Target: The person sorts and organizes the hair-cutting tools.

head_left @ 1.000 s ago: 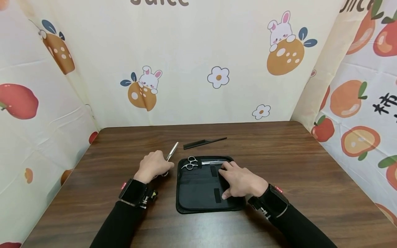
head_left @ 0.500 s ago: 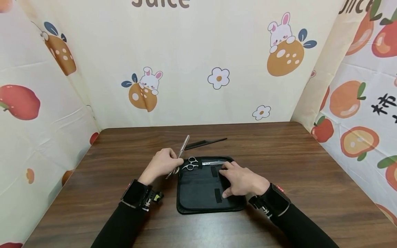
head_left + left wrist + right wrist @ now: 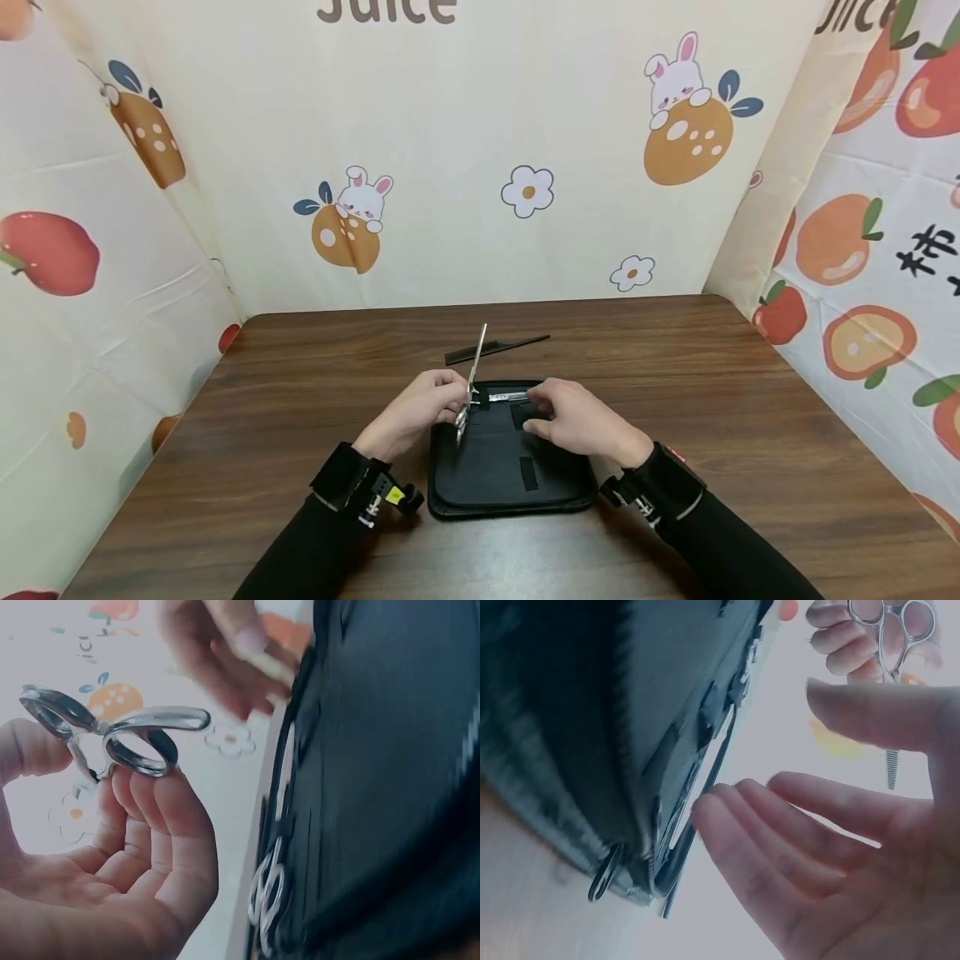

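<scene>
My left hand (image 3: 416, 410) pinches silver thinning shears (image 3: 478, 354), raised over the left side of an unfolded black zip case (image 3: 487, 483). Their finger rings fill the near part of the left wrist view, and a toothed blade (image 3: 892, 769) shows in the right wrist view. A second pair of scissors (image 3: 510, 397) lies along the top of the case under a strap; the shears partly cover its handles in the head view. Over the case's upper right, my right hand (image 3: 585, 421) has its thumb and relaxed fingers apart, with nothing between them.
Behind the case, a black tail comb (image 3: 468, 353) lies on the brown wooden table (image 3: 337, 333). Dark strap patches (image 3: 528, 473) are on the right part of the case. Printed cloth (image 3: 450, 233) hangs around the back and sides of the table.
My left hand has carried the shears rightward from beside the case to above it, turning them more upright. My right hand has lifted slightly off the case, its fingers shifting a little left.
</scene>
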Motion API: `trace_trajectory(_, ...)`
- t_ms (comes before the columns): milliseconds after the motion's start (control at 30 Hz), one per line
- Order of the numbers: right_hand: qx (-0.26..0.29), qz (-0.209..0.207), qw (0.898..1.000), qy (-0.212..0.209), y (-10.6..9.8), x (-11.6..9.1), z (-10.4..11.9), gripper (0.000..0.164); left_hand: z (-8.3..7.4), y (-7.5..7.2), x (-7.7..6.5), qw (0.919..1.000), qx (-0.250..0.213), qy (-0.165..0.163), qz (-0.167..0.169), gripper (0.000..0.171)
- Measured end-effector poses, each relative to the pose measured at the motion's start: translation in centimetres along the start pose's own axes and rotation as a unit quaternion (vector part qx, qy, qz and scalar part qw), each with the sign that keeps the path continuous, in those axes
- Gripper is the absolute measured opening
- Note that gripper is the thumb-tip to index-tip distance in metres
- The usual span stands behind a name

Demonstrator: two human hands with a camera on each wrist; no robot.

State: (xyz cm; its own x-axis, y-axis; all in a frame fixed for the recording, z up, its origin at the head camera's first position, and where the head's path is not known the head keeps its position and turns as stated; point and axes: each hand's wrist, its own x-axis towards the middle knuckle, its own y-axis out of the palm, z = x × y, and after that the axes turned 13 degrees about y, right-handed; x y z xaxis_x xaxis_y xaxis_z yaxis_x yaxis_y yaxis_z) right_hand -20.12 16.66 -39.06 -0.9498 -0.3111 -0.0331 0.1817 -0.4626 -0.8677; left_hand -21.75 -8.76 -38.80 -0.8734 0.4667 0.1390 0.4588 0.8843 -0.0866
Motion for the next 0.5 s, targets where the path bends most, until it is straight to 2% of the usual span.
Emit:
trace_trajectory(167,0.073,-0.035,0.997,-0.008,-0.1,0.3,0.1,0.036,-0.1,0.8,-0.1,0.9963,-0.085,-0.011,0.010,0.013)
trace_trajectory(300,0.136,-0.051,0.989,0.000,-0.2,0.3,0.5,0.031,-0.2,1.6,-0.2,0.9921,-0.125,-0.010,0.011,0.012)
trace_trajectory(400,0.212,-0.039,0.977,0.013,-0.3,0.3,0.8,0.028,-0.4,2.4,-0.3,0.9901,-0.140,-0.001,0.010,0.012)
trace_trajectory(500,0.299,-0.010,0.954,0.020,-0.4,0.3,0.9,0.031,-0.5,3.3,-0.3,0.9889,-0.148,0.010,0.011,0.013)
